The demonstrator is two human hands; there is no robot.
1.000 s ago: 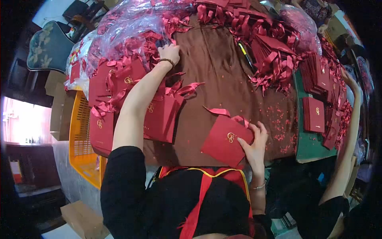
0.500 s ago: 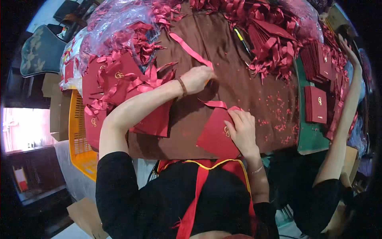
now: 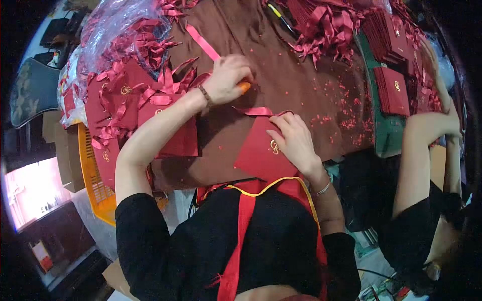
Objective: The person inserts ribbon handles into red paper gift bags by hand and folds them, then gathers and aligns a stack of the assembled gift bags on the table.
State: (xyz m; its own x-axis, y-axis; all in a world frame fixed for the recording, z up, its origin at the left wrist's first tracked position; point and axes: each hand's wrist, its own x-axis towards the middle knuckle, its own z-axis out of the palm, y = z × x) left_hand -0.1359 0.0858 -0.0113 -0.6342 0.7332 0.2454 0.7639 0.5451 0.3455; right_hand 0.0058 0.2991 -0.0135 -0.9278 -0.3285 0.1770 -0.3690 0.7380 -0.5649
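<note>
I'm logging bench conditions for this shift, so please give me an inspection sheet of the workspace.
Surface: brown cloth, creased; red specks scattered, thickest toward the right.
Job's things: red card with gold lettering, under the right hand; pink ribbon running to the left hand.
Clutter: ribboned cards heaped at left; clear plastic behind them; pen at the far side.
Hands: left curled at the ribbon's end, orange item showing there; right over the card, grip cannot be told.
Cables: thin dark cord at lower right; its use is unclear.
Surroundings: orange crate at left; green board at right bearing stacked cards; another person's arm beside it.
</note>
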